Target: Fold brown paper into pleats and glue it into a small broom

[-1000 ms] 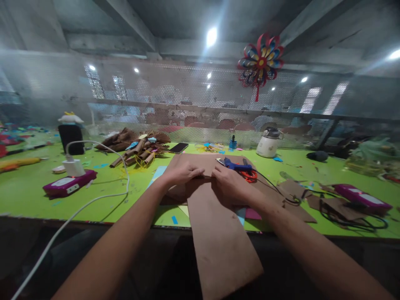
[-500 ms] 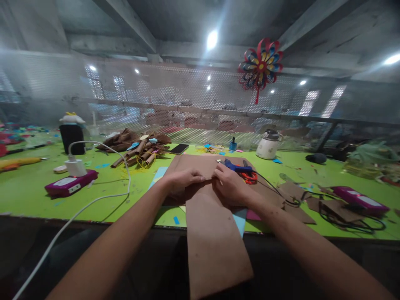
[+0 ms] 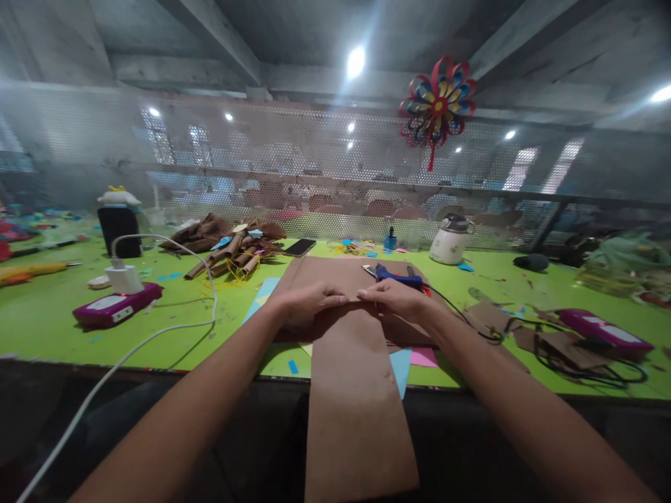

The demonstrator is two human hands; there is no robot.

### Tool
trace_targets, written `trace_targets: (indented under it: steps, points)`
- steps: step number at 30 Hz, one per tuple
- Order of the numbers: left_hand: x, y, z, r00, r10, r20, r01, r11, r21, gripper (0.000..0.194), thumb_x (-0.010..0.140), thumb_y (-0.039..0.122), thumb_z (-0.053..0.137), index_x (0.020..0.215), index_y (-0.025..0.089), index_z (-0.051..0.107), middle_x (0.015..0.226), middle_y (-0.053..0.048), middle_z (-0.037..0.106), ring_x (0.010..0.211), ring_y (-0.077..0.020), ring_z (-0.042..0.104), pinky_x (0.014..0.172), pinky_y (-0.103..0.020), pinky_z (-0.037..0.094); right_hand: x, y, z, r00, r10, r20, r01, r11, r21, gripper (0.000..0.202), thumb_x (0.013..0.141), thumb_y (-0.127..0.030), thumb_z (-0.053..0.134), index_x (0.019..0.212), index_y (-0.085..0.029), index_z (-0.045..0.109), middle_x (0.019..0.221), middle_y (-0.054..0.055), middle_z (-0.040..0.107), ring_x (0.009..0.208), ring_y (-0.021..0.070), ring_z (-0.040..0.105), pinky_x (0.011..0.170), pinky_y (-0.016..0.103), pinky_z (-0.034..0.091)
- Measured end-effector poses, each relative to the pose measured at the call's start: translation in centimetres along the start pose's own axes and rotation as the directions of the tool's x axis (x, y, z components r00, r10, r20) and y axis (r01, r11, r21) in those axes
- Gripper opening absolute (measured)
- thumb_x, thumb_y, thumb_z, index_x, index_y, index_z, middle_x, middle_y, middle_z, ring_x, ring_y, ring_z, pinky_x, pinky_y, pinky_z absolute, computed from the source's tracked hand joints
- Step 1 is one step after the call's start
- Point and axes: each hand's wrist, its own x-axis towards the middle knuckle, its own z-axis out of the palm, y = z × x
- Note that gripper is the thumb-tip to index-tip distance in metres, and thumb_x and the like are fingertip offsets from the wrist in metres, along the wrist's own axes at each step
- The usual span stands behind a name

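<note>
A long strip of brown kraft paper [image 3: 356, 398] hangs over the table's front edge toward me. My left hand [image 3: 317, 302] pinches the left part of its far edge, thumb pointing inward. My right hand [image 3: 391, 297] grips the same edge a little to the right, with fingertips closed on it. Under both hands lies a wider brown sheet [image 3: 325, 272]. Just beyond my right hand a blue glue gun [image 3: 401, 278] rests on that sheet, its metal nozzle pointing left. Red-handled scissors beside it are mostly hidden by my hand.
On the green table [image 3: 178, 293] sit a purple power strip [image 3: 118, 307] with a white charger, and another purple strip [image 3: 602, 332] amid black cable. Rolled brown tubes [image 3: 231, 255], a phone [image 3: 300, 247], a blue bottle [image 3: 390, 241] and a white flask [image 3: 449, 241] stand or lie farther back.
My right hand has shifted slightly right and flattened along the paper's edge, now covering more of the scissors. The strip's near end has swung a little left. My left hand stays nearly in place.
</note>
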Motion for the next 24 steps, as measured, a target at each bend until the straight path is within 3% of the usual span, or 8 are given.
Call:
trace_targets:
  steps: [4, 9, 13, 17, 24]
  points:
    - [-0.1, 0.3, 0.1, 0.999, -0.016, 0.035, 0.012, 0.995, 0.1, 0.04, 0.09, 0.047, 0.041, 0.077, 0.014, 0.061, 0.065, -0.001, 0.049, 0.06, -0.0114, 0.039, 0.058, -0.025, 0.03, 0.1, 0.3, -0.2, 0.999, 0.025, -0.024, -0.025, 1.0, -0.007, 0.044, 0.081, -0.052, 0.058, 0.056, -0.016, 0.051, 0.048, -0.004, 0.045, 0.045, 0.0072, 0.037, 0.048, 0.024, 0.026]
    - [-0.4, 1.3, 0.4, 0.998, -0.041, 0.046, 0.038, 0.997, 0.064, 0.035, 0.089, 0.044, 0.042, 0.077, 0.015, 0.059, 0.064, 0.0, 0.046, 0.059, -0.011, 0.037, 0.056, -0.025, 0.028, 0.4, 1.0, -0.3, 0.997, 0.026, -0.078, -0.039, 0.984, -0.174, 0.047, 0.081, -0.054, 0.057, 0.052, -0.017, 0.051, 0.043, -0.004, 0.044, 0.041, 0.0069, 0.037, 0.045, 0.024, 0.026]
    - [-0.7, 2.6, 0.8, 0.998, -0.057, -0.008, 0.058, 0.997, 0.042, 0.034, 0.088, 0.042, 0.045, 0.073, 0.014, 0.056, 0.061, 0.002, 0.042, 0.055, -0.0098, 0.033, 0.053, -0.025, 0.025, 0.3, 1.1, -0.2, 0.994, 0.034, -0.104, -0.054, 0.98, -0.193, 0.048, 0.081, -0.055, 0.057, 0.051, -0.018, 0.048, 0.04, -0.006, 0.041, 0.038, 0.0066, 0.037, 0.043, 0.023, 0.026]
    - [-0.6, 3.2, 1.1, 0.996, -0.086, -0.017, 0.086, 0.996, 0.0, 0.032, 0.087, 0.041, 0.048, 0.071, 0.014, 0.055, 0.059, 0.003, 0.04, 0.053, -0.0089, 0.031, 0.051, -0.025, 0.024, 0.0, 0.8, -0.4, 0.999, 0.013, -0.049, -0.019, 0.991, -0.134, 0.046, 0.082, -0.054, 0.057, 0.054, -0.018, 0.049, 0.043, -0.005, 0.044, 0.04, 0.0067, 0.04, 0.043, 0.022, 0.028]
    - [-0.5, 2.3, 1.1, 0.996, -0.084, -0.025, 0.083, 0.996, -0.045, 0.03, 0.086, 0.042, 0.051, 0.076, 0.014, 0.058, 0.058, 0.003, 0.041, 0.052, -0.0086, 0.031, 0.049, -0.025, 0.024, -0.4, -0.4, 0.0, 0.999, -0.025, 0.039, 0.027, 0.998, -0.057, 0.043, 0.081, -0.055, 0.058, 0.072, -0.013, 0.063, 0.059, -0.001, 0.053, 0.051, 0.0077, 0.044, 0.05, 0.023, 0.031]
